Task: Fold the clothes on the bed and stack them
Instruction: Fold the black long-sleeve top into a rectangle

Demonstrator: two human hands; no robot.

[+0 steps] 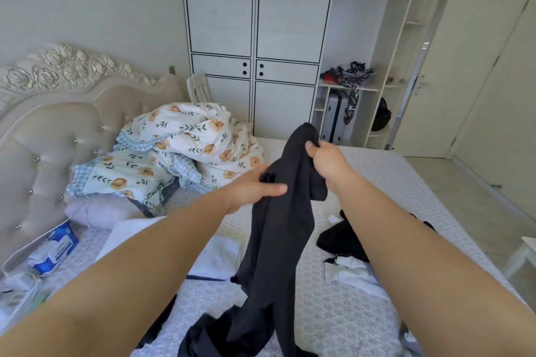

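Observation:
A dark grey garment (272,240) hangs in the air over the bed (348,313), its lower end trailing onto the mattress. My right hand (324,161) grips its top end, fingers curled round the cloth. My left hand (255,187) holds the garment a little lower, thumb over the front of the fabric. White clothes (214,258) lie on the bed under my left arm. A black garment (342,238) and more white pieces (353,272) lie beneath my right arm.
A bunched floral duvet (197,142) and pillows fill the head of the bed by the padded headboard (43,136). A blue packet (58,249) and cables lie at the left edge. A white wardrobe (255,38) and open shelves (351,87) stand behind.

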